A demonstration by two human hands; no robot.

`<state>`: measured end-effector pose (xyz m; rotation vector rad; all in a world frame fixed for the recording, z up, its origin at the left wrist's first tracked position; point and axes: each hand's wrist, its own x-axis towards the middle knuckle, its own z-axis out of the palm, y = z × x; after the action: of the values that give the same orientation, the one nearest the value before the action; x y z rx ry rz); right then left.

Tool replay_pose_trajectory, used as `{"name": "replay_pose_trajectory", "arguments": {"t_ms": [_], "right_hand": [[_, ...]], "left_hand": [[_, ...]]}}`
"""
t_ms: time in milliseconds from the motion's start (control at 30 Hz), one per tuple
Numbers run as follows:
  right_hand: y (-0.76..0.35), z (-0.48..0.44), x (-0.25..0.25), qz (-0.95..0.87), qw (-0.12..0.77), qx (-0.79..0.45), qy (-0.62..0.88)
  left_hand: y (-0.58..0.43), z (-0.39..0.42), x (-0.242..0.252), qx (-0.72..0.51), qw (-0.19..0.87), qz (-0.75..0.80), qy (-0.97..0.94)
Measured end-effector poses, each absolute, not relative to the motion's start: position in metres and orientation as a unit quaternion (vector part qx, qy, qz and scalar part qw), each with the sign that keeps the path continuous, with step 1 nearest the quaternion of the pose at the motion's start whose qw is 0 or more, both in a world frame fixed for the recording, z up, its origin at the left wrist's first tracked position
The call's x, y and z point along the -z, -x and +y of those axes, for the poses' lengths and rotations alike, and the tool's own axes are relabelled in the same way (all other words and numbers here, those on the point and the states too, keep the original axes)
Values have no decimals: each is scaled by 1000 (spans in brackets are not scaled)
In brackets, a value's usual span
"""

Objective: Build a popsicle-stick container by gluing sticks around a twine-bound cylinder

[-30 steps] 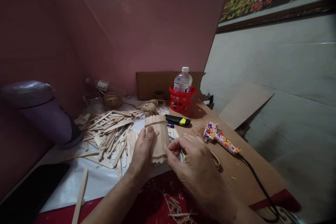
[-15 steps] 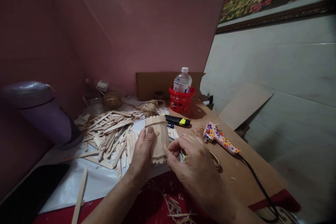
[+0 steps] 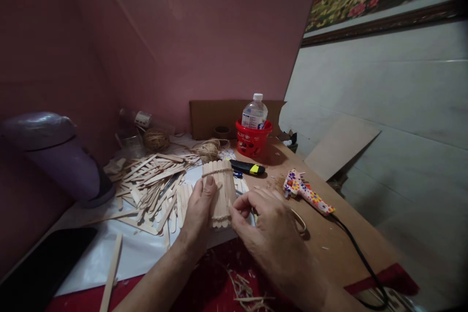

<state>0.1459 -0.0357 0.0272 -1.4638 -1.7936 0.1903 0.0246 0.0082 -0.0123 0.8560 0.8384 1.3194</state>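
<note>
Loose sticks point(image 3: 153, 185): heaped at nine o'clock on the white sheet point(image 3: 139, 253)
Twine balls point(image 3: 156, 139): eleven o'clock
Red bucket point(image 3: 252, 141): twelve o'clock, holding a water bottle point(image 3: 255, 112)
Utility knife point(image 3: 247, 167): just below the bucket
Glue gun point(image 3: 305, 191): three o'clock, cord trailing toward five

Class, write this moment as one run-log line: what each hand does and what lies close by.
left hand: grips stick cylinder | right hand: pinches twine at cylinder's lower edge | nearby: loose sticks, glue gun, utility knife

I see a brown table point(image 3: 329, 239) — on it sticks point(image 3: 153, 183), a glue gun point(image 3: 305, 192), a knife point(image 3: 246, 167), a red bucket point(image 3: 252, 140).
</note>
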Motion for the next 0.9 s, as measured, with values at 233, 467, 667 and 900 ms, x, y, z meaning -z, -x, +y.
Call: {"name": "replay_pose_trajectory", "arguments": {"t_ms": [233,467,667,900], "right_hand": [[-142,-36,-25,-716,390,-41,577],[-143,-40,-24,-723,411,-14,554],[-153,-43,-17,-735,458,46,498],[-153,-44,-11,-783,424,69,449]], "left_hand": [[-26,7,4,-578,614,381,-378],[-25,6,5,-585,630,367,-355],[-27,5,2,-560,683,358,-303],[-27,2,-1,-549,698,360,-286]]}}
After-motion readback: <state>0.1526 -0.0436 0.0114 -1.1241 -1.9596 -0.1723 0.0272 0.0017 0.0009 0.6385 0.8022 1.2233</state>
